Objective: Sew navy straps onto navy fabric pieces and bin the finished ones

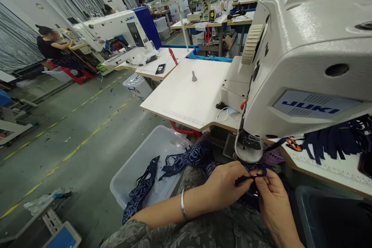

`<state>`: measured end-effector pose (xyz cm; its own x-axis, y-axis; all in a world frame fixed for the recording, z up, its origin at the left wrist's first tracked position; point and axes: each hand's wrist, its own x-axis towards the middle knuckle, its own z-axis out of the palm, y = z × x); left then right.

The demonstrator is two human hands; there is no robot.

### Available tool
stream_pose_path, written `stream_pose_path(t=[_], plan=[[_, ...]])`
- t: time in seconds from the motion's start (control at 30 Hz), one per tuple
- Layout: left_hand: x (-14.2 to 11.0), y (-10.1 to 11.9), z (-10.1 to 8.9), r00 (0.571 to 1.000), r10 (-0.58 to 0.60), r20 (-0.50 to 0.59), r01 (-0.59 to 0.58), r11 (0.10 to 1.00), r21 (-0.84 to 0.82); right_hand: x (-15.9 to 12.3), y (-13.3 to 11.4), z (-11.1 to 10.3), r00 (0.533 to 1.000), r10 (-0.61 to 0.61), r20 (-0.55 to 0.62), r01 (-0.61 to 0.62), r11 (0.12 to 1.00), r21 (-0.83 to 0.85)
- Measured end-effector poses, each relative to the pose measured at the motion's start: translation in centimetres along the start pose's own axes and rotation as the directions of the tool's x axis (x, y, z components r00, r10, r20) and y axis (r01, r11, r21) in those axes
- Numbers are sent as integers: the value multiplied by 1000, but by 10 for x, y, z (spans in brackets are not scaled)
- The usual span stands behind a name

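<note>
Two bare hands meet just below the head of a JUKI sewing machine (305, 58), each pinching a narrow navy strap (243, 179) between thumb and fingers. The left hand (223, 184), a silver bangle (183, 204) at its wrist, grips one stretch; the right hand (271, 192) holds the strap close by, where it curls into a small loop. Whether the strap joins the dark fabric beneath is hard to tell, as the fingers cover much of it. Patterned navy garments (200, 154) lie across the person's lap and the edge of a clear plastic bin (116, 184) on the left. To the right, a bundle of navy strips (334, 143) hangs over a ruler-marked surface (328, 172), beside an orange-handled tool (293, 144). Beyond the bin, a white surface (180, 89) carries a small gray piece (194, 77). Farther off stands a second JUKI machine (116, 27), a dark phone (160, 69) near it, while a co-worker in black (46, 48) sits on a red stool (80, 77) across the yellow-lined floor (95, 108).
</note>
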<state>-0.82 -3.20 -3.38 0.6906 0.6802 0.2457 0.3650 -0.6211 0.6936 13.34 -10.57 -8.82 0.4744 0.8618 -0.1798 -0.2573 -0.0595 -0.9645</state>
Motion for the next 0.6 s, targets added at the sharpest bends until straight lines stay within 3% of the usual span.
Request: stream_pose_path(t=[0.07,0.17,0.23,0.3,0.43,0.6], plan=[[1,0,-1,1000,18,12,-18,998,64,3,-3,-2,989,57,134,-59,998,13],[0,0,-3,984,155,92,-173,957,233,5,-6,-6,967,77,245,-75,997,-18],[-1,1,-4,962,230,144,-265,910,320,5,-5,-7,980,8,200,-5,1000,-14],[-3,3,-5,959,242,150,-281,883,375,3,-2,-6,987,-116,109,117,993,-1],[-6,6,-3,967,233,102,-254,872,419,-1,7,-2,945,-326,-18,325,945,-35],[-8,8,-3,972,233,41,-229,884,407,-4,7,0,897,-439,-38,438,898,-37]])
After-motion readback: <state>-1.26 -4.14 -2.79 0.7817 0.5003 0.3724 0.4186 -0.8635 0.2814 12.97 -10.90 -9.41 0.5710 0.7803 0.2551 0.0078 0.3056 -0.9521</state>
